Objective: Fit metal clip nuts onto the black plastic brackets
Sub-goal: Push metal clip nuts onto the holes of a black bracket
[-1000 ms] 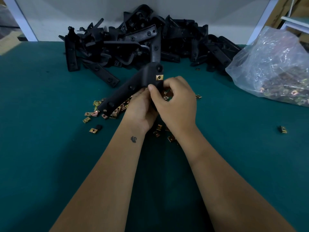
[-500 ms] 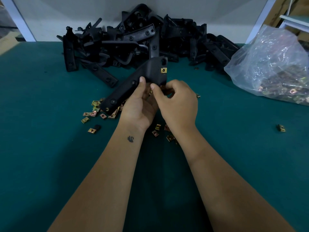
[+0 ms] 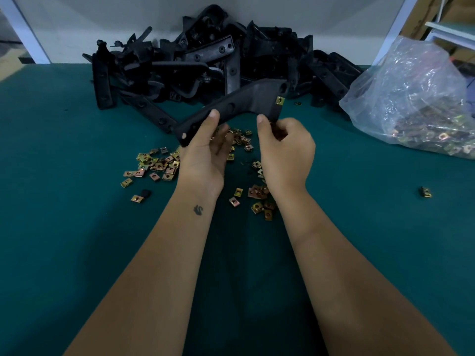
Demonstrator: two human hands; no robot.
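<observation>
1. Long black plastic bracket [image 3: 231, 109]: held above the green surface [image 3: 64, 201], brass-coloured metal clip nut [image 3: 280, 100] on its right edge.
2. Your left hand [image 3: 205, 155]: thumb grips the bracket's lower edge.
3. Your right hand [image 3: 285, 150]: fingers curled, pinching the bracket's right end.
4. Loose brass clip nuts [image 3: 156, 165]: scattered beneath; open surface nearer you.

1 head-worn view, forward and down, seemingly near the table [image 3: 77, 227]

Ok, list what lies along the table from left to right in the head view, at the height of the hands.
Loose clip nuts → left hand, holding the black bracket → right hand, also gripping the bracket → clear plastic bag of nuts.
</observation>
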